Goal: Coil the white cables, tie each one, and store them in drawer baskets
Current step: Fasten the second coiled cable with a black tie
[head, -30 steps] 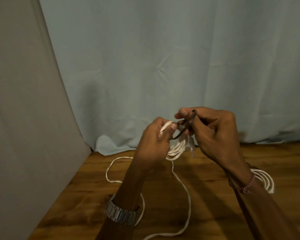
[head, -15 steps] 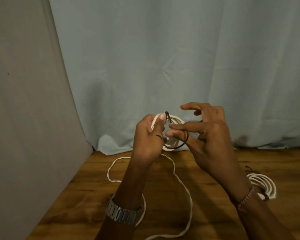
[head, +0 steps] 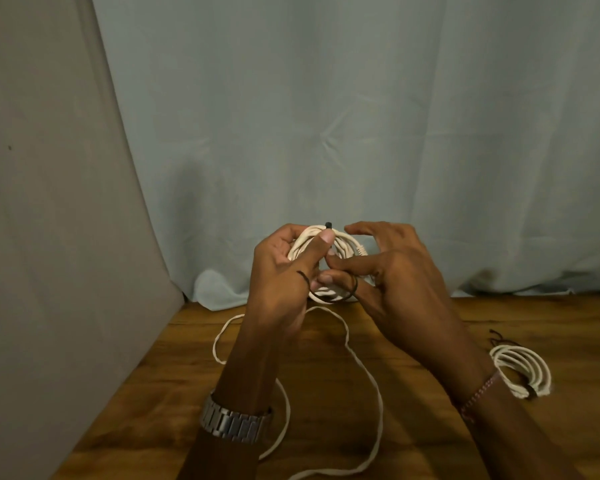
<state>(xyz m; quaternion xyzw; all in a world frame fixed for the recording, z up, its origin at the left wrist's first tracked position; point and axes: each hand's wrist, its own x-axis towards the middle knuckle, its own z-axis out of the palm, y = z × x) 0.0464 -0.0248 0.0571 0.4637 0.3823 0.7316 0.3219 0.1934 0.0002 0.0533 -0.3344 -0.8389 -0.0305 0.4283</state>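
A coiled white cable (head: pixel 343 244) is held upright above the wooden table (head: pixel 413 341) by my left hand (head: pixel 284 271), thumb pressed over its top. A thin dark tie (head: pixel 340 297) loops round the coil's lower part, one end sticking up at the top. My right hand (head: pixel 395 271) is just right of the coil, fingers spread, its thumb and a finger hooked in the tie's loop. A loose white cable (head: pixel 364 372) trails in big loops over the table below my arms. A second coil (head: pixel 520 368), bound with a dark tie, lies at the right.
A pale blue cloth (head: pixel 361 133) hangs as a backdrop along the table's far edge. A grey cloth (head: pixel 49 237) covers the left side. No drawer or basket is in view. I wear a metal watch (head: pixel 234 424) on the left wrist.
My right hand has let go of its closed pinch on the tie and spread its fingers, and the tie now loops under the coil. Both hands stay at the same height.
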